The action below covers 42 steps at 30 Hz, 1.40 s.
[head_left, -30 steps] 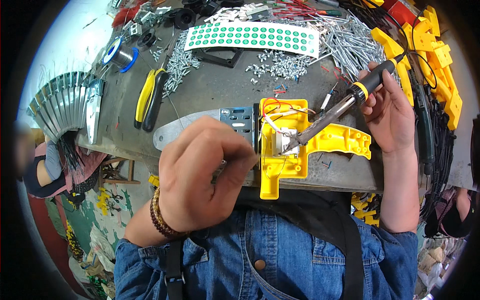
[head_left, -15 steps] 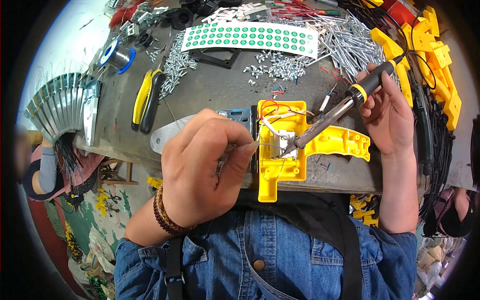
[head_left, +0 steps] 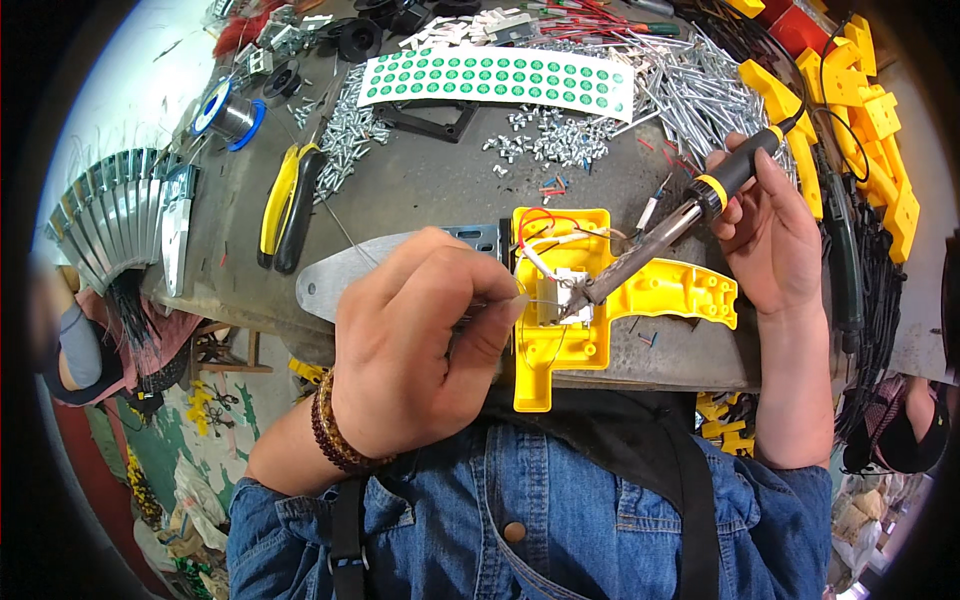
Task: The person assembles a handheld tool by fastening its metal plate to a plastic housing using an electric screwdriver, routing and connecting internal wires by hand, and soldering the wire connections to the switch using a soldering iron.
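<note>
A yellow plastic housing half (head_left: 535, 375) lies before me at the table's edge, a grey metal blade (head_left: 335, 278) extending from its left side. Inside it sits a small white switch-like part (head_left: 572, 283), with red and white wires (head_left: 540, 260) around it. Thumb and forefinger of my left hand (head_left: 415, 345) pinch a thin solder wire (head_left: 540, 301), its end at the white part. My right hand (head_left: 775, 230) wraps the black and yellow handle of a soldering iron (head_left: 722, 187). The iron's tip meets the wire end at that part; exact contact is too small to tell.
Yellow-black pliers (head_left: 290, 210) and a solder spool (head_left: 232, 115) lie to the left, near fanned metal blades (head_left: 125, 210). Behind are a sheet of green stickers (head_left: 495, 78), heaped screws (head_left: 690, 85) and small fasteners (head_left: 560, 135). Yellow housings (head_left: 880, 120) pile up at right.
My left hand has shifted slightly right and nearer to me, its fingertips now closer to the iron's tip. The iron stays at the white part, almost unmoved.
</note>
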Tool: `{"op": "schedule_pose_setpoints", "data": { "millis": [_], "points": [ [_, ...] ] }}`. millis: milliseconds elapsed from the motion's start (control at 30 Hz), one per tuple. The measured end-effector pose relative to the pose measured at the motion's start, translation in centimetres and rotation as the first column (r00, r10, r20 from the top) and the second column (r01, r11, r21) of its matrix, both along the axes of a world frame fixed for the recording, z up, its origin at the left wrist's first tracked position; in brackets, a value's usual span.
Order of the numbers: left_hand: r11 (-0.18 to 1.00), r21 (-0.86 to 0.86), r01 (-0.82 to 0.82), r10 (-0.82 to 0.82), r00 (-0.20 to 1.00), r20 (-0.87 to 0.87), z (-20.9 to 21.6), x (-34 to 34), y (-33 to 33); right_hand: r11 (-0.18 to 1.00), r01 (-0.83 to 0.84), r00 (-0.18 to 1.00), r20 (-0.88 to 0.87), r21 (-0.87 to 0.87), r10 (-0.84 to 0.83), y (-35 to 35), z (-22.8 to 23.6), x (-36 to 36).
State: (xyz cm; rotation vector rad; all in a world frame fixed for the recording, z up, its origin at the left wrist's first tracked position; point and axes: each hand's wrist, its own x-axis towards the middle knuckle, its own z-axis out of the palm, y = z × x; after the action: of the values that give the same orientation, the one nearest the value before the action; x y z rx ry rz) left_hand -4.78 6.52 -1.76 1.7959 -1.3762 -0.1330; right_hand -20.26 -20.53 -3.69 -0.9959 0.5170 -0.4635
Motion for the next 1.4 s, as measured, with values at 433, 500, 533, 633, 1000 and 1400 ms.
{"op": "schedule_pose_setpoints", "data": {
  "millis": [433, 500, 533, 633, 1000, 1400],
  "points": [
    [0.998, -0.036, 0.048, -0.048, 0.999, -0.001, -0.5, 0.0, -0.6, 0.999, -0.014, 0.999, 0.049, 0.03, 0.012, 0.3, 0.3, 0.1],
    [0.998, -0.031, 0.049, -0.049, 0.999, -0.003, -0.5, -0.1, -0.7, 1.0, -0.006, 0.999, 0.044, 0.03, 0.005, 0.3, 0.3, 0.1],
    [0.998, -0.031, 0.048, -0.048, 0.999, -0.003, -0.5, -0.1, -0.7, 1.0, -0.012, 0.999, 0.049, 0.027, 0.011, 0.3, 0.3, 0.1],
    [0.999, -0.027, 0.042, -0.042, 0.999, -0.01, -0.5, -0.1, -0.7, 1.0, -0.017, 0.999, 0.051, 0.022, 0.016, 0.3, 0.3, 0.1],
    [0.999, 0.045, -0.011, 0.009, 0.999, 0.051, 2.0, 7.3, -6.8, 1.0, -0.019, 0.996, 0.085, 0.016, 0.017, -0.1, 0.3, -0.3],
    [0.897, 0.367, 0.248, -0.158, 0.953, -0.259, 2.1, 5.9, -11.5, 0.993, 0.026, 0.982, 0.188, -0.118, -0.003, 1.3, 1.8, -0.5]
  ]
}}
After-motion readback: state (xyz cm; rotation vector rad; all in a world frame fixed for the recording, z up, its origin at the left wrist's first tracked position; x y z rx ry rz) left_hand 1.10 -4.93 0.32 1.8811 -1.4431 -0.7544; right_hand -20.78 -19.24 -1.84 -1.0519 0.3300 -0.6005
